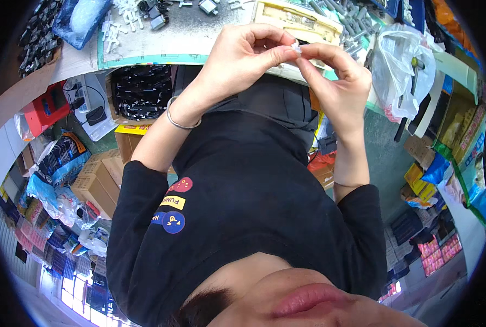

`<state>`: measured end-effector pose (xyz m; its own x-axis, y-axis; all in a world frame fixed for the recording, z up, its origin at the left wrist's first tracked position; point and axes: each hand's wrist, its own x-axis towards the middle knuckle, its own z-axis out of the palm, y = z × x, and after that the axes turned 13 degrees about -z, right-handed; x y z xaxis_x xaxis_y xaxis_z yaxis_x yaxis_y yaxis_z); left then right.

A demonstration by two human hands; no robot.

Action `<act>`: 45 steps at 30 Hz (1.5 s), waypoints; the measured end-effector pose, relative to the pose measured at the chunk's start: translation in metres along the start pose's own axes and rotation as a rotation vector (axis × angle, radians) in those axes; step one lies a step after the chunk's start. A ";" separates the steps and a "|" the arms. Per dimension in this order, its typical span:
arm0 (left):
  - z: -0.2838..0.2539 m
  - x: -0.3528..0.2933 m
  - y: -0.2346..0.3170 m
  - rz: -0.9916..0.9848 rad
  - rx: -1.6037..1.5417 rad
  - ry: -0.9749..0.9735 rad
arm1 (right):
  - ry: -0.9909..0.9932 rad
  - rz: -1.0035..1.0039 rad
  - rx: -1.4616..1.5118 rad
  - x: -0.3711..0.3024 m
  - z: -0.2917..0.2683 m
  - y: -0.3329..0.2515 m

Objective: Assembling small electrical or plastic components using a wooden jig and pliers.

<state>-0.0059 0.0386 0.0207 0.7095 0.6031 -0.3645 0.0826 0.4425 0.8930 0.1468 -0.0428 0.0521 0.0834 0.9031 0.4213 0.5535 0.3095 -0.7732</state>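
Note:
Both hands meet over the near edge of the work table, fingertips almost touching. Between the thumb and forefinger of my left hand (243,57) is a small whitish, partly see-through plastic piece (296,48). My right hand (341,76) pinches the same piece from the other side with thumb and forefinger. Its exact shape is mostly covered by the fingertips. Just beyond the hands lies a cream-coloured tray (264,12) with small clear parts in it. White branched plastic pieces (129,13) and a few black-and-silver parts (158,20) are scattered to the left of it.
Grey tube-like parts (347,24) are heaped right of the tray. A clear plastic bag (387,68) hangs at the table's right edge, beside a green-handled tool (417,63). At far left are a blue tray (63,30) and black parts (38,41). Below sits a box of black pieces (142,92).

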 end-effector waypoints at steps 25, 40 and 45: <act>0.002 0.008 -0.040 0.748 1.217 0.426 | -0.422 -0.239 -0.577 0.001 -0.012 0.042; 0.011 0.008 -0.047 0.850 1.249 0.384 | -0.361 -0.180 -0.478 -0.002 -0.022 0.046; 0.015 0.003 -0.051 0.746 1.469 0.354 | -0.457 -0.230 -0.510 0.006 -0.022 0.042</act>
<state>0.0028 0.0074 -0.0220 0.7280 0.5794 0.3665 0.5055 -0.8147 0.2840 0.1889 -0.0311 0.0322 -0.3755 0.9004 0.2200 0.8426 0.4304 -0.3237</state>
